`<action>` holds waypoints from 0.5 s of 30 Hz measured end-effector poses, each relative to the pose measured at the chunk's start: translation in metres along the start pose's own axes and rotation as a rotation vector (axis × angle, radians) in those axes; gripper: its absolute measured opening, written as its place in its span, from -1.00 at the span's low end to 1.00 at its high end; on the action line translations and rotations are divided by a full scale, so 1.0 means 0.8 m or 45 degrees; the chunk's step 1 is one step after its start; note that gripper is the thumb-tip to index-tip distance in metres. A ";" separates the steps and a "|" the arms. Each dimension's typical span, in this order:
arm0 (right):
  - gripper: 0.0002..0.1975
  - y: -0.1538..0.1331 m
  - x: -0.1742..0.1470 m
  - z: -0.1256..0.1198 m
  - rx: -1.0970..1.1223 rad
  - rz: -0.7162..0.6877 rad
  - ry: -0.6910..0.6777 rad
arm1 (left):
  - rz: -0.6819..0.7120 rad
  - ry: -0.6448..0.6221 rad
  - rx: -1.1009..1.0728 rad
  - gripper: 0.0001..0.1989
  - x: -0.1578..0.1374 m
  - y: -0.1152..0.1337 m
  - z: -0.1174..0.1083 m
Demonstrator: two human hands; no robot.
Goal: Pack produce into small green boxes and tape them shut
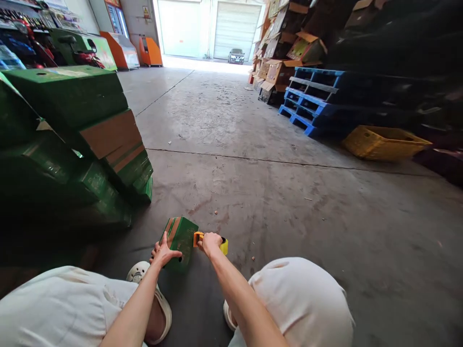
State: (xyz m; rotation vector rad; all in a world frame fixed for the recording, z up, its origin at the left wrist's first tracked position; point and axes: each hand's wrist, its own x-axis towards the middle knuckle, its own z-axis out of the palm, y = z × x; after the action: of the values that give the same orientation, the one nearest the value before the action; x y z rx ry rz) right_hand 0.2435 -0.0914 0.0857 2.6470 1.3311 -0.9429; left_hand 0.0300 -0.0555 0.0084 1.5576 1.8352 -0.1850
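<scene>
A small green cardboard box [187, 243] stands on the concrete floor between my feet, with brown stripes along its left part. Spread over its left side and near face, my left hand [164, 252] presses on the box, thumb and fingers apart. My right hand [211, 242] is wrapped round an orange tape dispenser [197, 238] at the box's right edge. A yellow roll of tape [224, 246] shows beyond my knuckles. Whether the dispenser touches the box I cannot tell. The box's underside is hidden.
Stacked green boxes [68, 99] rise close on the left. Blue pallets [307, 99], a yellow crate [383, 143] and piled cardboard boxes [277, 72] stand to the right. A car [236, 56] is outside the far opening. My white-trousered knees flank the box.
</scene>
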 end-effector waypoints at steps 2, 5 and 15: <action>-0.63 0.020 0.007 0.008 -0.018 0.051 0.048 | 0.024 -0.020 -0.028 0.32 0.010 -0.010 -0.004; -0.55 0.055 -0.001 0.033 -0.038 0.155 0.085 | 0.024 -0.049 -0.051 0.32 0.018 -0.013 -0.003; -0.48 0.050 -0.047 0.123 0.094 0.529 0.343 | -0.094 -0.028 -0.175 0.11 0.022 0.002 -0.011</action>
State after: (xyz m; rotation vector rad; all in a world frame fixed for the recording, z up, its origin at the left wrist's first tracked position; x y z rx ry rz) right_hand 0.2068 -0.1726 0.0159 3.0157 0.7295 -0.6092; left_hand 0.0275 -0.0364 0.0052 1.3898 1.8500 -0.1073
